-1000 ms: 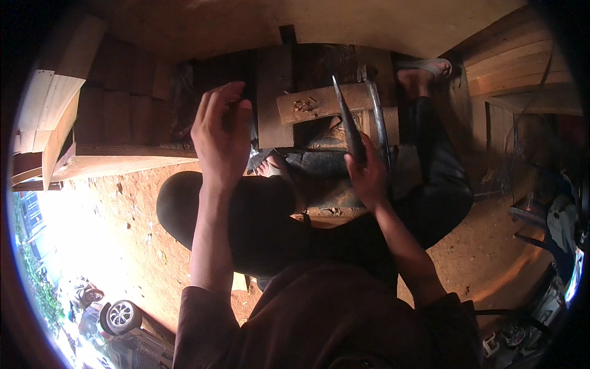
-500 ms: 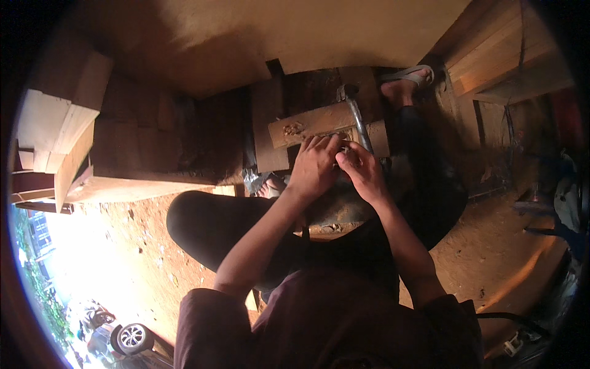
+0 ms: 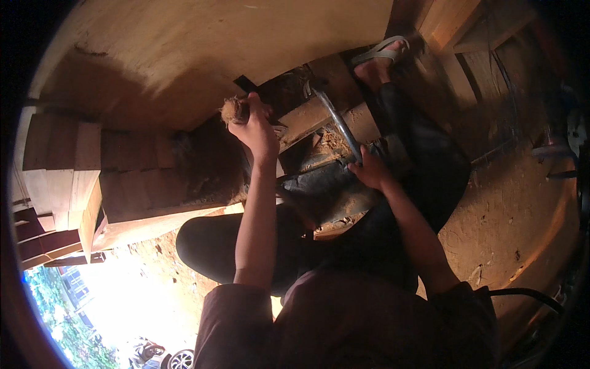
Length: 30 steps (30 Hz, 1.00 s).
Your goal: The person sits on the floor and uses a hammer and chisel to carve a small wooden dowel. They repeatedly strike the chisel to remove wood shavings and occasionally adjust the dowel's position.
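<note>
Stacked pale planks (image 3: 67,172) at left, dusty earth floor (image 3: 504,209); left hand (image 3: 255,126) fisted around fibrous brown clump (image 3: 232,109), raised; right hand (image 3: 369,169) wrapped on slim metal tool (image 3: 338,126) over rough wood block (image 3: 307,120).

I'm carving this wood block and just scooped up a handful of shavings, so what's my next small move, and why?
Probably drop the clump of shavings off to your left, clear of the work. Your left hand is raised and closed on it, away from the wood block, while your right hand alone grips the metal tool resting on the block. Emptying the left hand frees it to steady the block.
</note>
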### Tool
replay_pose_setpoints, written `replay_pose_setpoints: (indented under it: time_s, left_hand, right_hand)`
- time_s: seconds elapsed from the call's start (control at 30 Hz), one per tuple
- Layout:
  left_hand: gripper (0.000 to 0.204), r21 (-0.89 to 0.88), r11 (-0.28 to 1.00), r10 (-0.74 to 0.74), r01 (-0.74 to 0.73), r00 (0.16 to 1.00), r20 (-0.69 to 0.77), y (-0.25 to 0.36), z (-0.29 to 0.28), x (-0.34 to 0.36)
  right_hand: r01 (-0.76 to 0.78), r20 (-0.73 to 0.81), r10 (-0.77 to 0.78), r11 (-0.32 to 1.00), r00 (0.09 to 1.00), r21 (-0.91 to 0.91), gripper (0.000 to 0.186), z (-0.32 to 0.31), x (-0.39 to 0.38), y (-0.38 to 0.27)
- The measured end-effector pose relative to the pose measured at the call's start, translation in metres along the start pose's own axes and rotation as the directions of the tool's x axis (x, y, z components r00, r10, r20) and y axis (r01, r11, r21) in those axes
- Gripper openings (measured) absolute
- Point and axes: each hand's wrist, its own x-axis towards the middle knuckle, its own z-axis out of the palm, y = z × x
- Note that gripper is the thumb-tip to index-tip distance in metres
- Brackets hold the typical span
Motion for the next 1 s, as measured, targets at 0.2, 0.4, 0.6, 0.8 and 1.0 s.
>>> replay_pose_setpoints:
  time_s: [0.2,0.4,0.6,0.8,1.0]
  left_hand:
    - [0.022,0.211,0.977,0.007,-0.011,1.0,0.021,-0.039,-0.001,-0.009]
    - [0.018,0.231,0.972,-0.05,0.041,0.998,0.032,-0.039,-0.01,-0.015]
    - [0.016,0.136,0.99,0.046,-0.032,0.993,-0.106,-0.033,-0.003,-0.025]
    - [0.008,0.686,0.522,0.459,-0.507,0.845,0.276,-0.058,-0.018,-0.033]
    - [0.046,0.713,0.635,-0.047,-0.297,0.907,0.419,-0.059,-0.054,-0.048]
  right_hand:
    - [0.131,-0.141,-0.138,0.99,0.98,-0.059,0.059,-0.002,0.002,-0.001]
    - [0.048,-0.13,-0.052,0.998,0.99,-0.033,0.059,0.001,-0.001,-0.008]
    - [0.078,-0.144,-0.079,0.997,0.986,-0.017,0.058,-0.004,-0.005,-0.011]
    - [0.336,-0.335,-0.326,0.941,0.884,-0.029,0.068,0.009,0.002,-0.012]
    - [0.802,-0.754,-0.361,0.483,0.549,0.353,0.073,-0.125,-0.078,-0.117]
